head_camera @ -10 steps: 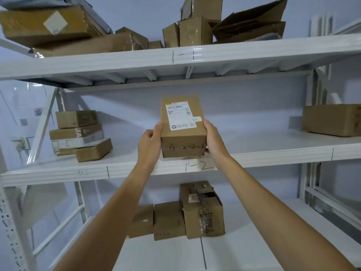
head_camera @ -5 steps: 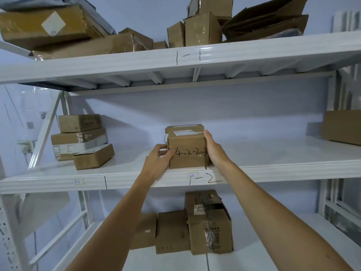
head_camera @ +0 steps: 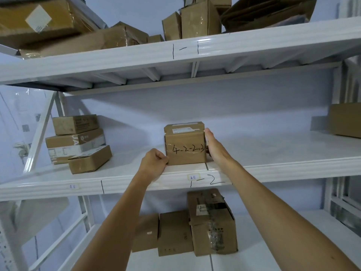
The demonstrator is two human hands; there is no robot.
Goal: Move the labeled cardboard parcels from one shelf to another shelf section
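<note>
Resting on the middle shelf (head_camera: 273, 163), the brown parcel (head_camera: 185, 147) marked "4-2-2003" has the left hand (head_camera: 154, 165) fisted and the right hand (head_camera: 215, 147) flat against it.

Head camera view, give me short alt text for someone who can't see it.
A cardboard parcel marked 4-2-2003 sits on the white middle shelf between a person's left hand and right hand. Other boxes fill the shelves above, below and left.

White wall (head_camera: 224, 106) behind; diagonal brace (head_camera: 40, 130) at left.
</note>
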